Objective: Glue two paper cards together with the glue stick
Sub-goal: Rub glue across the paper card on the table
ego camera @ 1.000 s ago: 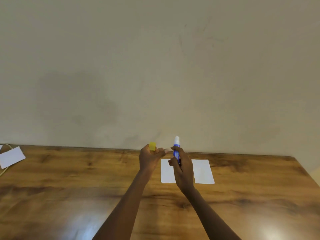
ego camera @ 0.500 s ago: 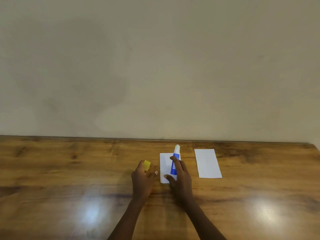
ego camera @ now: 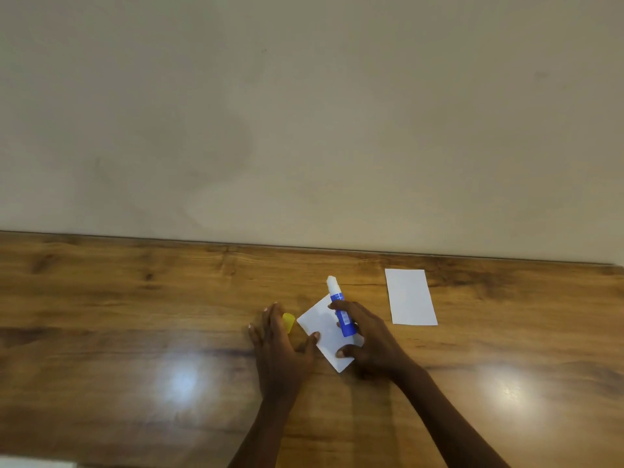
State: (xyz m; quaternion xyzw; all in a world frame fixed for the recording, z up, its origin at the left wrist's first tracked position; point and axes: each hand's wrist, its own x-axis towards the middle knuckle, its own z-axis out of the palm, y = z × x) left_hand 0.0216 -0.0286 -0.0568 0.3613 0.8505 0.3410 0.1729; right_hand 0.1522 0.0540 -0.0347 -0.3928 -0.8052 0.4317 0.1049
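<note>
My right hand [ego camera: 369, 339] grips a blue glue stick [ego camera: 341, 309] with its white tip uncovered and pointing away from me. Under it a white paper card [ego camera: 320, 327] lies turned at an angle on the wooden table [ego camera: 135, 315]. My right thumb presses the card's near corner. My left hand [ego camera: 280, 346] rests flat beside the card, its thumb touching the card's left edge. The yellow cap [ego camera: 289, 321] shows at my left fingers; whether they hold it I cannot tell. A second white card [ego camera: 410, 297] lies flat to the right, apart from both hands.
A plain beige wall [ego camera: 304, 113] rises straight behind the table's far edge. Bright light glare spots sit on the tabletop at the near left and near right. A pale object [ego camera: 33, 462] shows at the bottom left corner.
Both hands came down from the air onto the table. The left card has been turned from straight to diagonal. The view has tilted down and left.
</note>
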